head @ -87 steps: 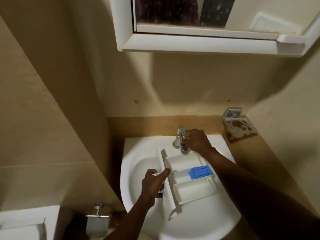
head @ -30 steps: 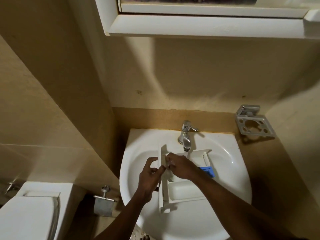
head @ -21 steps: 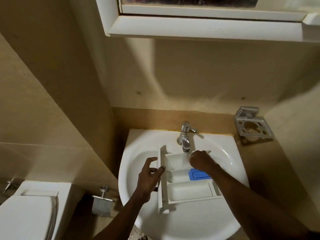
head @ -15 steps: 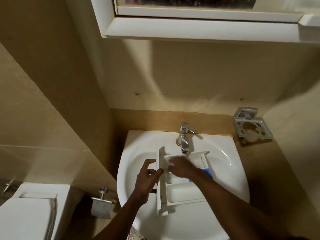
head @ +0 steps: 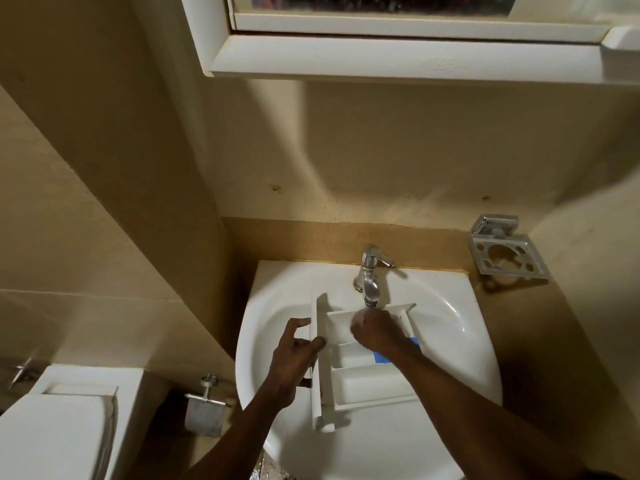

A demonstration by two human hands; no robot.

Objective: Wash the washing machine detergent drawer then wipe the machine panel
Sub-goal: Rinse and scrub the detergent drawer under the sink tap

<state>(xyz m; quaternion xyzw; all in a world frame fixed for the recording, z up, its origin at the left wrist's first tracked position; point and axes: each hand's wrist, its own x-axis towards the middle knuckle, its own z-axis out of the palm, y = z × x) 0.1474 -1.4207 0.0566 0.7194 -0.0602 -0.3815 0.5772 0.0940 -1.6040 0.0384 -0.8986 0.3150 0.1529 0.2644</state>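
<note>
Item: detergent drawer (head: 367,379), white plastic, lying across the basin of the washbasin (head: 460,341), rear compartment under the tap (head: 370,289).
Left hand (head: 294,358): fingers closed on the drawer's front panel, steadying it.
Right hand (head: 375,332): inside the rear compartment beneath the spout; fingers curled, whether holding anything cannot be told.
Blue insert (head: 398,351): partly hidden by the right wrist.
Risks: a wet panel may slip from the left fingers; the drawer could tip into the bowl; scrubbing may dislodge the insert.
Markings: none legible.
</note>
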